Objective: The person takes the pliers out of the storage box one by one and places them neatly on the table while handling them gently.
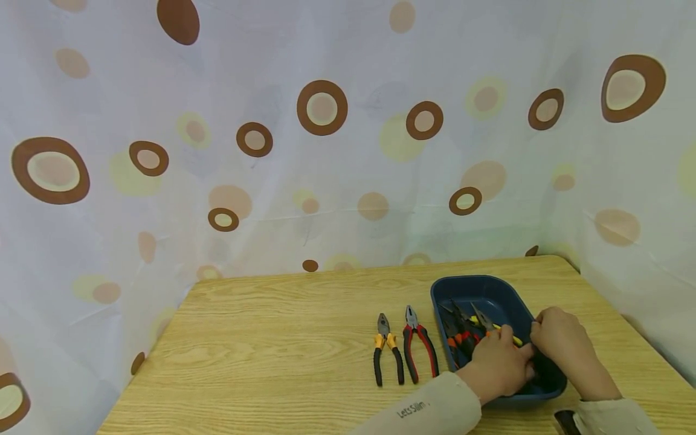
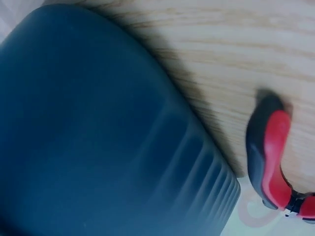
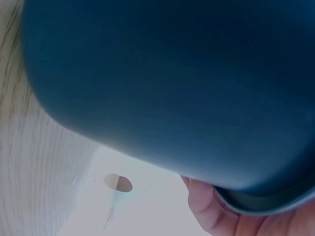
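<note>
Dark blue plastic bin (image 1: pixel 505 304): set on the light wood-grain tabletop (image 1: pixel 272 353), at its right.
Left hand (image 1: pixel 500 364): placed inside, beside grey-nosed metal pliers (image 1: pixel 481 315); whether anything is grasped cannot be told.
Right hand (image 1: pixel 563 338): curled at the bin's right rim, which is grasped.
Laid outside, leftward: orange-and-black-handled pliers (image 1: pixel 383 328); red-and-black-handled pliers (image 1: pixel 412 324).

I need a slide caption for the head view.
Left hand inside a blue bin of hand tools, right hand at its rim, two pliers beside it on the table.
</note>
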